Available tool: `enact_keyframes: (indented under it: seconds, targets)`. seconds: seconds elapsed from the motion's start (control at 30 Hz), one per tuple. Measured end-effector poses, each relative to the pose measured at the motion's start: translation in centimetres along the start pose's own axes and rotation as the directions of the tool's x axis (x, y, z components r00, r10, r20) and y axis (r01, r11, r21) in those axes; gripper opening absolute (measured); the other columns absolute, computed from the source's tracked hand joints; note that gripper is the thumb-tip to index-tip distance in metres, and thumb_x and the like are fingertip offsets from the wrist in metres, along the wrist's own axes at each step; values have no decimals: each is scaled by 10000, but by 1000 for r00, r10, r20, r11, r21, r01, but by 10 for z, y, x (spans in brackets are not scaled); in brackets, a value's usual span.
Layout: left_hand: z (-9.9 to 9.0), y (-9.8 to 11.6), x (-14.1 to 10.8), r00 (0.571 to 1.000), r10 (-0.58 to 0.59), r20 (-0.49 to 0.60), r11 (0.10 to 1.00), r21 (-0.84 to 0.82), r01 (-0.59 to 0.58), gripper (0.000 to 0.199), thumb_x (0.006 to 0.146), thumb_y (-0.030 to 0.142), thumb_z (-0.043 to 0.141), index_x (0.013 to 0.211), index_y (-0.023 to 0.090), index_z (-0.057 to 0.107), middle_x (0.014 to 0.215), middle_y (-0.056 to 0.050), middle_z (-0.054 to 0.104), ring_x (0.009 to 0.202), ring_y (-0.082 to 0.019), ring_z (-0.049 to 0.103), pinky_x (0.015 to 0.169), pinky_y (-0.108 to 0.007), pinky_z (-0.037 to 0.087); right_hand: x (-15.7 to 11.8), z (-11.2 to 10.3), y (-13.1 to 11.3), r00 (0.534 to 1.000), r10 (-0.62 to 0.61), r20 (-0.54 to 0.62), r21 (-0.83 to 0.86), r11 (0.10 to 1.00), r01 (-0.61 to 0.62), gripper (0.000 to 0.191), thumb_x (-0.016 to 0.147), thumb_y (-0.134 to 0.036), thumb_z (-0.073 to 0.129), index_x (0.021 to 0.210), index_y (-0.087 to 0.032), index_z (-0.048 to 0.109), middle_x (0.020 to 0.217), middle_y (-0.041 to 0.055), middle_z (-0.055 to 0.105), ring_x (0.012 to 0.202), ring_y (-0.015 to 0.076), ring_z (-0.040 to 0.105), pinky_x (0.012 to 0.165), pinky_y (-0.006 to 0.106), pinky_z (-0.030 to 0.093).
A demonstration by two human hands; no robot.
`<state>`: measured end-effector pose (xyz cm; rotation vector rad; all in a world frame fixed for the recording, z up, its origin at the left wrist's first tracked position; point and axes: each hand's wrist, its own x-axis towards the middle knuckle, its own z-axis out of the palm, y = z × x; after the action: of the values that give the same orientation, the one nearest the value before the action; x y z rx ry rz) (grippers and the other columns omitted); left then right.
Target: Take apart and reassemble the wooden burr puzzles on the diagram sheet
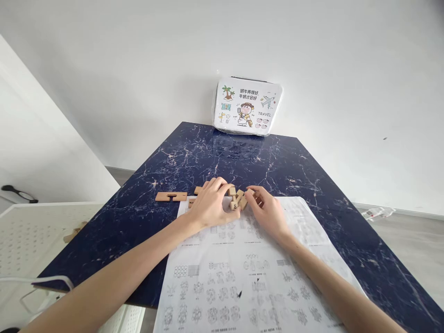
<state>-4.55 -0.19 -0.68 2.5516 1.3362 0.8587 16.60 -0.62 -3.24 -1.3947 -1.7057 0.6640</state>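
My left hand (213, 203) is curled, thumb and forefinger closed round a notched wooden puzzle block (233, 204) that bears a dark mark like a 3. Beside it, my right hand (265, 208) has its fingers bent round another wooden puzzle block (243, 200), which leans at a slant against the first. Other pieces are partly hidden behind the fingers. To the left of the hands, a flat notched wooden bar (171, 196) lies on the table. Beneath both hands spreads a printed instruction sheet (222, 259) with rows of small diagrams.
The dark blue marbled table (243, 162) reaches back to a white wall. Against that wall leans a white case (248, 106) with cartoon pictures. At the left stands a white perforated shelf (31, 240) with a white cable (52, 279) and a small wooden piece (73, 232).
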Motion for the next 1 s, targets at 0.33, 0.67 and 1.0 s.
enact_keyframes:
  seconds: [0.33, 0.67, 1.0]
  targets:
    - [5, -10, -1, 1000, 15, 14, 1000, 20, -15, 470, 969, 334, 554, 1399, 158, 626, 1251, -146, 633, 1216, -330, 571, 1040, -520, 496, 2, 3, 3, 996, -71, 61, -26, 997, 73, 425, 1029, -492, 538, 1290, -180, 662, 1043, 92, 772, 635, 174, 626, 646, 343, 512]
    - [10, -10, -3, 995, 94, 29, 995, -16, -94, 466, 1021, 452, 598, 1415, 220, 511, 1433, -147, 601, 1354, -328, 560, 1123, -528, 486, 0, 3, -2, 962, -207, 176, 12, 978, 208, 346, 1041, -380, 486, 1246, -236, 723, 1133, 92, 791, 692, 189, 670, 665, 344, 535]
    - [12, -10, -3, 995, 88, 57, 996, 12, -89, 382, 1032, 406, 569, 1362, 216, 532, 1366, -134, 633, 1277, -316, 600, 1049, -512, 531, -1, 3, -2, 981, -172, 87, 19, 985, 171, 251, 993, -320, 504, 1085, -203, 705, 942, 77, 750, 574, 158, 574, 574, 312, 475]
